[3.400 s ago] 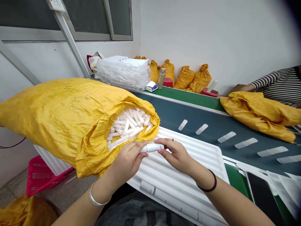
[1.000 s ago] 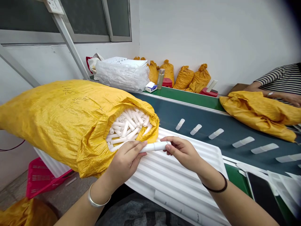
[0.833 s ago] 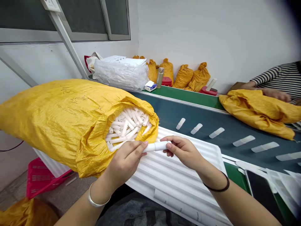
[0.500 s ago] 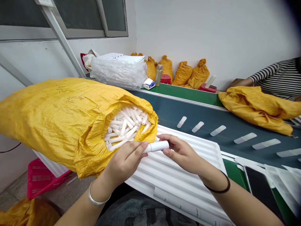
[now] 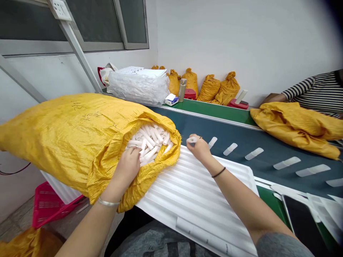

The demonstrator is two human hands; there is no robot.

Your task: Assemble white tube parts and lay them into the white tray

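A large yellow woven sack lies on its side, its mouth full of loose white plastic tubes. Into that mouth reaches my left hand, fingers curled and bent in among the tubes; what its fingertips hold is hidden. My right hand is closed around a white tube, one open end facing me, over the near edge of the blue-grey conveyor belt. Along the belt, several white tubes lie spaced apart in a row.
A white ribbed sheet lies between me and the belt. A dark phone rests on the green edge at right. Across the belt, a person in a striped sleeve is beside a yellow sack. A pink basket stands below left.
My hands have parted: the left moved from the tube to the sack's mouth, while the right carried the tube away to the belt's edge. The tubes on the belt have shifted right in view.
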